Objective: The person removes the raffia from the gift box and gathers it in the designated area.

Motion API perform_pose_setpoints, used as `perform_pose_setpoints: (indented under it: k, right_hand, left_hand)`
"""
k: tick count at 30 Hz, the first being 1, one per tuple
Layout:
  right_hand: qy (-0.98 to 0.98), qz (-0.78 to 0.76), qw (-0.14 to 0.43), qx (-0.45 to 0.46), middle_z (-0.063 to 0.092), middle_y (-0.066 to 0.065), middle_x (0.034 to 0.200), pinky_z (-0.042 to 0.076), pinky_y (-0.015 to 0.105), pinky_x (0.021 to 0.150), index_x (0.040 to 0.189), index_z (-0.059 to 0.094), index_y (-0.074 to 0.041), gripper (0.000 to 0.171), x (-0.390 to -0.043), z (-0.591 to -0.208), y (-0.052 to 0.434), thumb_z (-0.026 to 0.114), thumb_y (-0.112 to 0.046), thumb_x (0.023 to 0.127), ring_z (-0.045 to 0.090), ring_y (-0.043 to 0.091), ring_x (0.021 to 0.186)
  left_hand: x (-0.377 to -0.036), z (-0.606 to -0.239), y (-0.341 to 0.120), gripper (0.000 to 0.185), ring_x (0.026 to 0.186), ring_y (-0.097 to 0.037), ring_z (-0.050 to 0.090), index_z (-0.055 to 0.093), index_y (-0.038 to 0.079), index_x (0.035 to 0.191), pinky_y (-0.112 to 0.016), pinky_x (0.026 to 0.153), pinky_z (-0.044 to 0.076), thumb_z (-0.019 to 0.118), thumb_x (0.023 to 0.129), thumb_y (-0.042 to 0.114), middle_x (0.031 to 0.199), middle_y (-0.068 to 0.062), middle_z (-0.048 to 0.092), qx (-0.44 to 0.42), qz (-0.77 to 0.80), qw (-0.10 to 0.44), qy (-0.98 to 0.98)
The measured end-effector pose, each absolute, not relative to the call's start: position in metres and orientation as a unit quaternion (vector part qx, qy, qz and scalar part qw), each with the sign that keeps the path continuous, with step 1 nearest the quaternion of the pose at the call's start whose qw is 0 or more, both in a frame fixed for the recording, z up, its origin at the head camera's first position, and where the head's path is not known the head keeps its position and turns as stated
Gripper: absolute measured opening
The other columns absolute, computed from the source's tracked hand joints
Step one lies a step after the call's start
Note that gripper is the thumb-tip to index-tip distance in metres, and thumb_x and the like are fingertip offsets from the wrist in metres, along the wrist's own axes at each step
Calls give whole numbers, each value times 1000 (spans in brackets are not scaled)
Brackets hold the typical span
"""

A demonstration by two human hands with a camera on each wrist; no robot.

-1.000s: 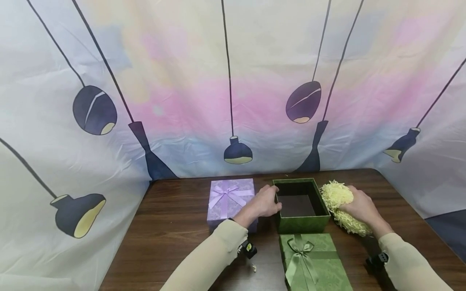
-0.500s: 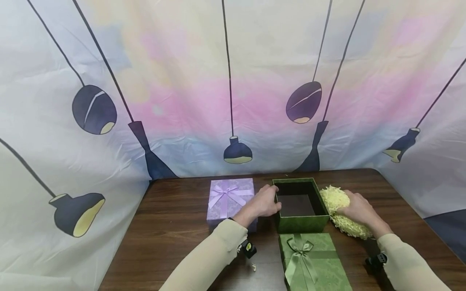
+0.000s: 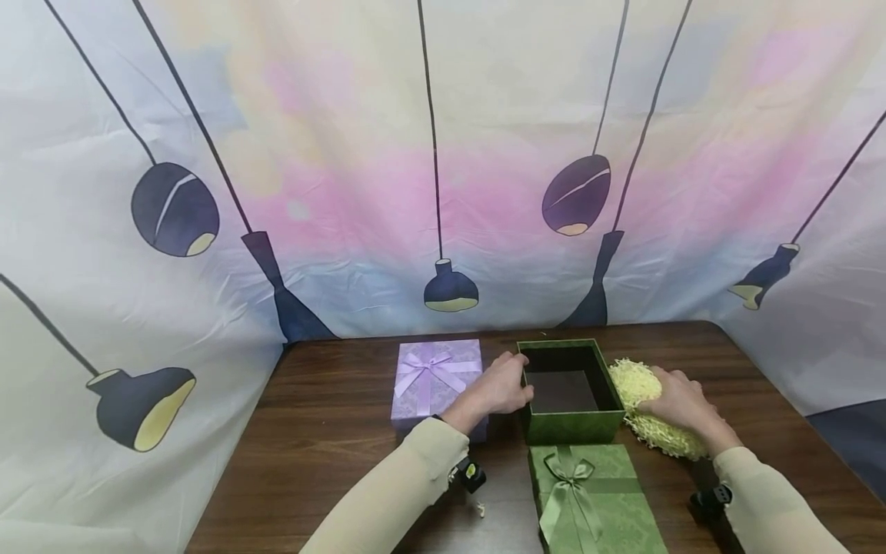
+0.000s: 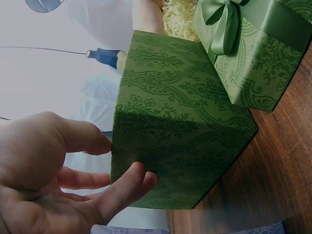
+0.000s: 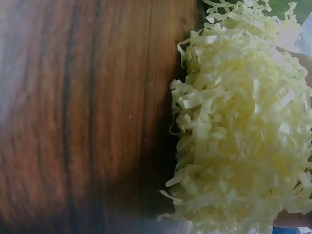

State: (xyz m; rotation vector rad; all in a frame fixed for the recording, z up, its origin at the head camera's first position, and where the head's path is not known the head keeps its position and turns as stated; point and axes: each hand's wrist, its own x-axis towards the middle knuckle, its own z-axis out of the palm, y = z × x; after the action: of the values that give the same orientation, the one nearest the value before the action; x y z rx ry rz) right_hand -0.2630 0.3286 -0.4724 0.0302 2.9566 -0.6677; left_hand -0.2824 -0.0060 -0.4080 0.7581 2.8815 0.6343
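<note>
My left hand (image 3: pixel 491 391) grips the left rim of an open green gift box (image 3: pixel 574 428). In the left wrist view some of its fingertips (image 4: pixel 131 180) lie against the patterned outer wall, while others reach over the edge. Inside, the box shows a bare dark bottom. To the right of it, a clump of pale yellow shredded paper (image 3: pixel 635 382) lies against the box side, gripped from above by my right hand (image 3: pixel 681 402). Up close, the shredded paper (image 5: pixel 243 126) hides most of that hand. The green lid (image 3: pixel 623 492) with its ribbon bow sits just in front of the box.
A closed purple gift box (image 3: pixel 408 400) with a ribbon bow stands left of the green one, beside my left wrist. A small pale scrap (image 3: pixel 481 509) lies on the brown wooden table (image 3: pixel 311 431). Behind the table's back edge hangs a printed cloth (image 3: pixel 360 192).
My right hand has sunk a little and shifted slightly left with the shredded paper, whose top now sits lower. The left hand, green box and lid have stayed in place.
</note>
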Motion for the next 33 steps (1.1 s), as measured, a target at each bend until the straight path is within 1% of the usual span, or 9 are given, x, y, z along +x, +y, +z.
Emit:
perform_pose_setpoints:
  k: [3, 5, 11, 16, 21, 27, 33]
  right_hand:
    - [970, -228, 73, 34, 27, 41, 136, 25, 84, 72, 149, 25, 3, 97, -262, -472, 327, 71, -45, 79, 14, 69, 121]
    - [969, -232, 72, 36, 26, 41, 136, 22, 84, 72, 149, 26, 3, 97, -261, -472, 326, 72, -46, 78, 12, 69, 121]
    - [971, -230, 56, 32, 27, 42, 134, 23, 81, 74, 147, 28, 4, 97, -257, -474, 322, 73, -45, 76, 15, 68, 119]
    - [974, -222, 41, 27, 28, 41, 133, 25, 77, 73, 147, 30, 3, 95, -257, -477, 320, 74, -43, 75, 17, 66, 117]
    - [976, -215, 34, 18, 28, 41, 132, 25, 74, 72, 146, 31, 0, 93, -260, -479, 319, 74, -43, 75, 19, 64, 116]
    - [977, -210, 31, 12, 29, 41, 130, 26, 74, 72, 145, 33, -1, 93, -258, -481, 317, 75, -43, 74, 22, 63, 113]
    - [976, -217, 33, 10, 28, 42, 131, 26, 74, 72, 145, 32, -1, 92, -256, -481, 317, 75, -41, 74, 21, 62, 114]
  left_hand:
    - [-282, -408, -6, 47, 113, -25, 59, 55, 4, 132, -30, 94, 50, 65, 90, 23, 124, -14, 58, 251, 208, 48, 944]
    - [-282, -408, -6, 47, 113, -24, 59, 55, 4, 132, -30, 94, 50, 66, 89, 22, 124, -14, 58, 251, 209, 48, 944]
    - [-282, -409, -6, 48, 114, -24, 58, 54, 4, 133, -31, 95, 50, 65, 90, 23, 127, -14, 57, 248, 210, 51, 944]
    - [-283, -409, -6, 49, 117, -25, 57, 53, 5, 135, -32, 97, 49, 64, 91, 23, 129, -15, 56, 245, 210, 54, 945]
    - [-283, -407, -7, 49, 116, -24, 57, 53, 6, 135, -31, 95, 50, 64, 91, 24, 129, -14, 56, 240, 208, 56, 947]
    - [-283, -409, -7, 49, 115, -24, 58, 54, 5, 134, -31, 95, 50, 65, 90, 23, 127, -14, 57, 243, 206, 49, 946]
    - [-283, -409, -6, 49, 116, -24, 58, 54, 5, 135, -32, 97, 49, 64, 90, 23, 128, -15, 56, 243, 209, 51, 946]
